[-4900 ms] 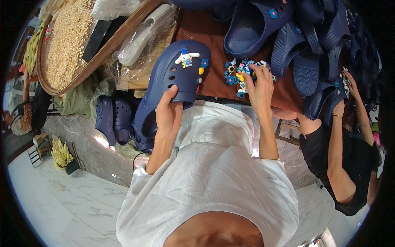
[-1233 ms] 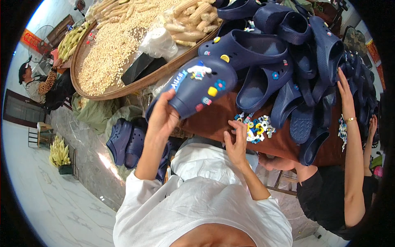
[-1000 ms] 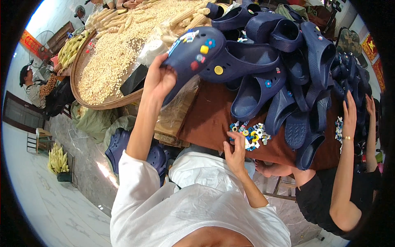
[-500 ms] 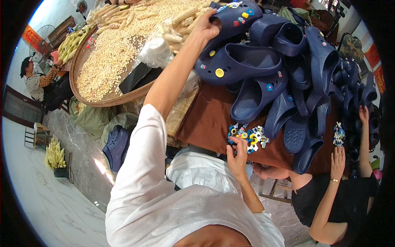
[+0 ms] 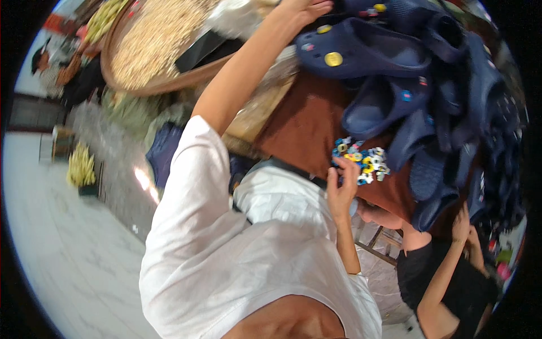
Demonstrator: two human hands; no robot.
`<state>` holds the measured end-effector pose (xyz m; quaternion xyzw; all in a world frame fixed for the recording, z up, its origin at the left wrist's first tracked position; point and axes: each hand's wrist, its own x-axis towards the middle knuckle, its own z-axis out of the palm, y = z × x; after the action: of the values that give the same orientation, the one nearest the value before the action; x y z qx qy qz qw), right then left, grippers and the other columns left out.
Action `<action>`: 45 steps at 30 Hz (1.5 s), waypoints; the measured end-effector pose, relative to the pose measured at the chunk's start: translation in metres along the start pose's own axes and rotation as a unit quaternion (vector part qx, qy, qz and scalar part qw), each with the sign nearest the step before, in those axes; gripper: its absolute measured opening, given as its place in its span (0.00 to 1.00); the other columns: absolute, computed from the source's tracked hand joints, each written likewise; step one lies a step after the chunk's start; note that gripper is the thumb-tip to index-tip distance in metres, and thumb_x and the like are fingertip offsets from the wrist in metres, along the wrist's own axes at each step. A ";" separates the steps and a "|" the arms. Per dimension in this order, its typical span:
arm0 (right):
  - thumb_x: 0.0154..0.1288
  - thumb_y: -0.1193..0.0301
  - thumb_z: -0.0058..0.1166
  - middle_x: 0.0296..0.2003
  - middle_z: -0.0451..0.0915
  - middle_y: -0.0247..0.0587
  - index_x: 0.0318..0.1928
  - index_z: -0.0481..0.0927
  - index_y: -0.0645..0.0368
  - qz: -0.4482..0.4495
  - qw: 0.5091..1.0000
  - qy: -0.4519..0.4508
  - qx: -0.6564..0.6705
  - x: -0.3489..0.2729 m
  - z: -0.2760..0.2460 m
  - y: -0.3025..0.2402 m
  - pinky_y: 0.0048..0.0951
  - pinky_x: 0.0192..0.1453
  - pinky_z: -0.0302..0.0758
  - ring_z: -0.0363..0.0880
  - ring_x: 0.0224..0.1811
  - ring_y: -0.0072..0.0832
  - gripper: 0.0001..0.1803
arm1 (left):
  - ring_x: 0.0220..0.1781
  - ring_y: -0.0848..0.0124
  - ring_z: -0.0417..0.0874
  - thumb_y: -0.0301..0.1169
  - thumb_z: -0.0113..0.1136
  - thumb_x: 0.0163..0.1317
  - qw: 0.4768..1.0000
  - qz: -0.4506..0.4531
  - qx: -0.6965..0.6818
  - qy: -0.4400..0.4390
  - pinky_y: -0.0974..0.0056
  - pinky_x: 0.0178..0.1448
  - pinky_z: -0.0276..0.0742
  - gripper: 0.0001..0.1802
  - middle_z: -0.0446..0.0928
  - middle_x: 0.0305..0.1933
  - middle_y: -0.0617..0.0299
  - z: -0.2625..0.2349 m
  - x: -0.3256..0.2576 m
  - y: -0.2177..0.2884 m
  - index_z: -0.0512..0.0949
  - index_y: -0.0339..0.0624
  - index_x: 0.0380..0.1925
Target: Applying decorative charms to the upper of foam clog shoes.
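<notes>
Charms (image 5: 368,164) are spread just on the near side of the clog heap (image 5: 409,69), closest to the half-curled right hand (image 5: 342,194), while the left hand (image 5: 306,8) is stretched to the heap's far-left edge, its grip impossible to tell.

Brown-topped table (image 5: 307,116) heaped with navy clogs (image 5: 384,104) and small charms (image 5: 370,161)
The clogs overlap in a pile across the far and right parts of the table, with one low clog (image 5: 437,208) reaching the near edge; the blue, yellow and white charms lie in a loose cluster close to that edge, just beside the pile, and the brown surface shows toward the near left corner.
</notes>
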<state>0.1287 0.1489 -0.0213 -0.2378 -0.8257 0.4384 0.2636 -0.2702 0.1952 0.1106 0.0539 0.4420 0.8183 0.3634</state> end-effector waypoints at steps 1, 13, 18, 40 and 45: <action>0.60 0.78 0.53 0.46 0.73 0.49 0.45 0.77 0.62 -0.053 0.998 0.007 -0.041 0.000 0.000 0.000 0.35 0.53 0.70 0.71 0.51 0.41 0.12 | 0.37 0.70 0.77 0.31 0.58 0.62 1.000 0.015 0.017 -0.008 0.69 0.41 0.77 0.16 0.75 0.41 0.57 -0.004 -0.037 0.014 0.71 0.38 0.48; 0.62 0.76 0.53 0.43 0.74 0.46 0.44 0.79 0.62 -0.097 0.990 -0.026 -0.098 0.007 0.024 -0.013 0.39 0.55 0.67 0.72 0.49 0.40 0.10 | 0.40 0.70 0.81 0.28 0.58 0.63 0.912 0.172 0.267 0.261 0.67 0.46 0.79 0.18 0.79 0.38 0.57 -0.274 -0.304 0.029 0.73 0.33 0.51; 0.62 0.76 0.52 0.43 0.74 0.45 0.44 0.79 0.62 -0.107 0.989 -0.040 -0.093 0.009 0.031 -0.014 0.38 0.55 0.68 0.72 0.49 0.40 0.09 | 0.30 0.76 0.77 0.28 0.60 0.58 0.838 0.088 0.273 0.465 0.72 0.33 0.73 0.19 0.78 0.35 0.61 -0.402 -0.407 -0.081 0.74 0.35 0.50; 0.58 0.81 0.52 0.38 0.77 0.44 0.39 0.80 0.60 -0.063 0.996 0.018 -0.064 0.002 0.008 -0.018 0.35 0.50 0.71 0.76 0.43 0.39 0.09 | 0.49 0.68 0.77 0.43 0.67 0.53 0.765 0.009 0.241 0.596 0.64 0.56 0.70 0.27 0.78 0.50 0.55 -0.542 -0.416 -0.039 0.79 0.32 0.47; 0.59 0.81 0.52 0.38 0.77 0.43 0.39 0.80 0.60 -0.036 0.996 0.048 -0.059 0.005 -0.007 -0.003 0.35 0.50 0.71 0.76 0.43 0.38 0.08 | 0.50 0.59 0.80 0.38 0.62 0.55 0.893 0.099 0.061 0.435 0.57 0.59 0.73 0.21 0.79 0.47 0.52 -0.460 -0.451 0.019 0.77 0.35 0.45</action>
<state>0.1286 0.1547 -0.0148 -0.2436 -0.8445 0.3673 0.3042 -0.1395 -0.4160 -0.0478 -0.2418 0.5974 0.7631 0.0475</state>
